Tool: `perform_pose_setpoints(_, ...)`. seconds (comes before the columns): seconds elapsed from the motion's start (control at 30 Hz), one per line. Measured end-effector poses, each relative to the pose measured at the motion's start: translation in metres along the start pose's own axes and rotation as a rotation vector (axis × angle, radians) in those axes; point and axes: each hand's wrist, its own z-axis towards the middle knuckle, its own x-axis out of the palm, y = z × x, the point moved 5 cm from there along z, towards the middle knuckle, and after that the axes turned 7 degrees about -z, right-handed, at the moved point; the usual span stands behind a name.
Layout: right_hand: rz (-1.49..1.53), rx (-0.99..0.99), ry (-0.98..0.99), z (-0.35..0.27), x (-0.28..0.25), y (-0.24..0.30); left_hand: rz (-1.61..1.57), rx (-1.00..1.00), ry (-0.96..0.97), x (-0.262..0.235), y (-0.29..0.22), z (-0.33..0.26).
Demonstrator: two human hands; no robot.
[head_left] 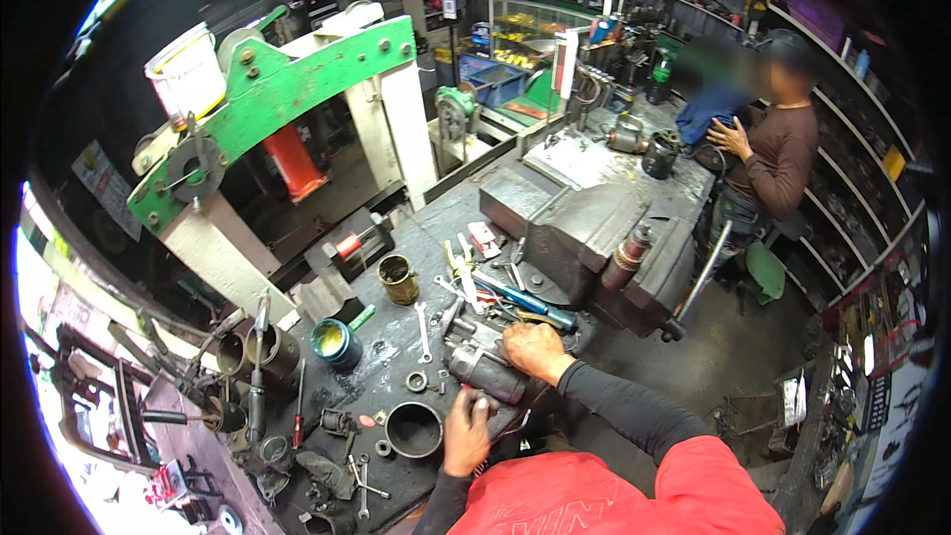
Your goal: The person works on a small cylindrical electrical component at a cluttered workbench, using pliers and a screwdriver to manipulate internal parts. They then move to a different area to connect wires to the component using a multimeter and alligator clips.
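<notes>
A dark grey starter motor lies on the near edge of the workbench. My right hand is curled over its right side, the fingertips against the metal. By its lower end is my left hand, with thumb and fingers drawn together; whatever may be between them is hidden. Left of that hand stands an open metal cylinder housing, with a small ring just above it. A combination wrench lies beyond the motor, near pliers and a blue-handled tool.
A large bench vise stands beyond my right hand. Left of me are a blue tin of grease, a brass-coloured can and a red screwdriver. A green and white press rises behind. A co-worker stands at the bench's far end.
</notes>
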Motion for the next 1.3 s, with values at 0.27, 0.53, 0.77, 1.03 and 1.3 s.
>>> perform_pose_setpoints(0.27,-0.071,-0.125,-0.152,-0.004,-0.011,0.007,-0.045,-0.110,-0.160,0.024,0.063,0.042)
perform_pose_setpoints(0.53,-0.053,-0.099,-0.114,0.001,-0.011,0.001,-0.010,-0.137,-0.220,0.024,0.086,0.052)
perform_pose_setpoints(0.77,-0.040,0.051,0.018,0.003,-0.006,-0.009,-0.019,-0.158,-0.209,0.022,0.095,0.057)
perform_pose_setpoints(1.03,0.004,-0.034,0.114,0.006,0.000,-0.004,-0.103,-0.147,-0.207,0.025,0.086,0.055)
perform_pose_setpoints(1.3,-0.048,-0.242,-0.077,-0.002,-0.016,0.004,-0.041,-0.159,-0.229,0.022,0.079,0.054)
